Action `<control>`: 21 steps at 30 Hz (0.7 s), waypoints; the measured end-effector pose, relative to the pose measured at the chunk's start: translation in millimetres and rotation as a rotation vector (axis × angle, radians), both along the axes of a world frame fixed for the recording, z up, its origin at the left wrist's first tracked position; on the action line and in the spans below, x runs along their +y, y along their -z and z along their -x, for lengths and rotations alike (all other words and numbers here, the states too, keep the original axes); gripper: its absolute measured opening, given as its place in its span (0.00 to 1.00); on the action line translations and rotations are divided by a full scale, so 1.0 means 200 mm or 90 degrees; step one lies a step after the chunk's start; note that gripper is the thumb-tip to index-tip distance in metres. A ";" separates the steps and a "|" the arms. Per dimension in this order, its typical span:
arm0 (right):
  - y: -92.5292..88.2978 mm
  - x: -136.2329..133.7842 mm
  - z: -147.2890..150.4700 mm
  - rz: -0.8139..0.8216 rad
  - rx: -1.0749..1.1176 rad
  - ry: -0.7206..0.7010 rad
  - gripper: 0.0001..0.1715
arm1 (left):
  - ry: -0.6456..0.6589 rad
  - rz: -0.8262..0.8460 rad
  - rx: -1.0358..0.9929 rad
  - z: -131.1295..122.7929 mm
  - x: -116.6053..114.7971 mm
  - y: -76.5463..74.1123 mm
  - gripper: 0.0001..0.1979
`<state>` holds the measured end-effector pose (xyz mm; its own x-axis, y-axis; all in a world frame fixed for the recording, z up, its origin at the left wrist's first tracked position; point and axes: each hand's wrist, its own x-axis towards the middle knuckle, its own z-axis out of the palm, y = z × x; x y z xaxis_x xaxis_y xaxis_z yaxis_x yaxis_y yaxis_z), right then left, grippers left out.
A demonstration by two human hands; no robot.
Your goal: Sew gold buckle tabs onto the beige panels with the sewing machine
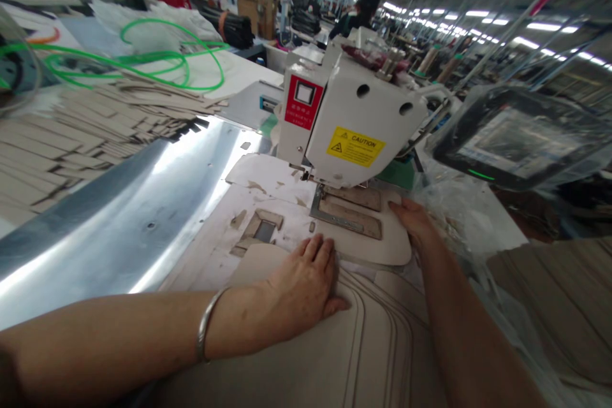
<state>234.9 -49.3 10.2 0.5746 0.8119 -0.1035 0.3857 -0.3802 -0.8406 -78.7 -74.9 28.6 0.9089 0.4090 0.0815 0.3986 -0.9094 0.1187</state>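
A beige panel [392, 250] with rounded corners lies flat under the head of an industrial sewing machine [363, 108]. My right hand [415, 222] grips this panel at its right edge, the fingers partly hidden. On the panel, a metal clamp frame [342, 222] surrounds a brownish slot. My left hand [306, 280] rests flat, fingers stretched forward, on a stack of similar beige panels [329, 357] nearer to me. Its fingertips come close to the front edge of the panel under the machine. A whitish template sheet [282, 207] with a cut-out lies left of the clamp.
A shiny metal plate [119, 204] slopes at left, beside many beige strips [71, 134] and a green hose [182, 64]. A plastic-wrapped control screen [516, 140] stands at right, above more stacked beige pieces [559, 306]. Other people work in the background.
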 end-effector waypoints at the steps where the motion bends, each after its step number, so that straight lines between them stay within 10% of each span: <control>1: -0.01 0.00 0.01 0.008 0.034 0.022 0.18 | -0.001 0.001 0.003 0.00 0.00 0.00 0.39; 21: -0.03 0.02 0.04 0.037 0.039 0.115 0.18 | -0.002 0.008 -0.034 0.00 0.00 0.04 0.38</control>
